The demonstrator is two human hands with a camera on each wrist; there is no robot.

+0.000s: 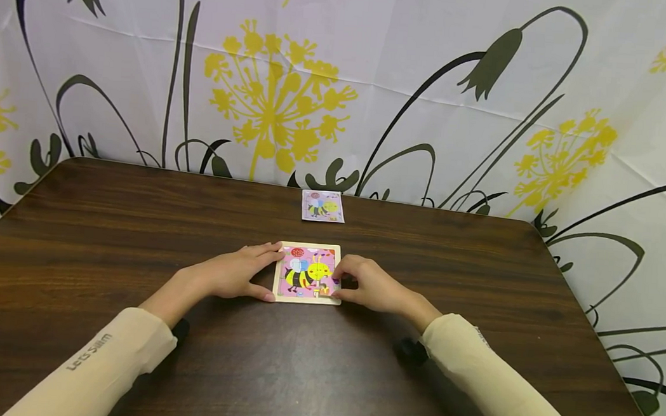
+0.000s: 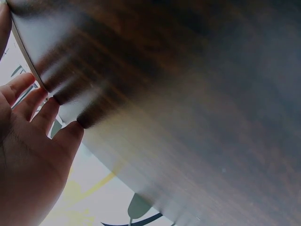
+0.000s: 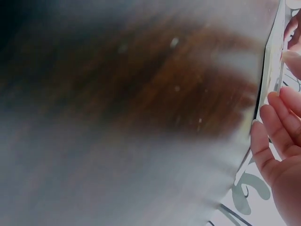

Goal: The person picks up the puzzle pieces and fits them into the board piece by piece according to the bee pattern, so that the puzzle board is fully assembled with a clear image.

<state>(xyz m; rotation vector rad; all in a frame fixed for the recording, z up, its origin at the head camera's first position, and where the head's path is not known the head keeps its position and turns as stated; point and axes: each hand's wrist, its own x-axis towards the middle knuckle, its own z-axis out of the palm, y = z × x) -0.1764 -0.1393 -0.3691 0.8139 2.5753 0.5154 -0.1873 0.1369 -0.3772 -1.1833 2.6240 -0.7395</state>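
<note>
A square wooden jigsaw puzzle (image 1: 301, 276) with a bee picture lies flat on the table, inside a pale frame. At its left side my left hand (image 1: 232, 270) rests with fingers extended, fingertips at the upper left corner and thumb at the lower left. My right hand (image 1: 376, 286) is at the lower right, where its curled forefinger and thumb pinch an orange-marked puzzle piece (image 1: 325, 290). A narrow strip of bare wood shows beside that piece. Both the left hand (image 2: 37, 150) and the right hand (image 3: 282, 136) appear at the edges of their wrist views.
Behind the puzzle, a small card (image 1: 323, 206) with the same bee picture lies on the dark brown wooden table (image 1: 109, 220). A white cloth (image 1: 413, 22) printed with yellow and grey flowers hangs along the table's far edge.
</note>
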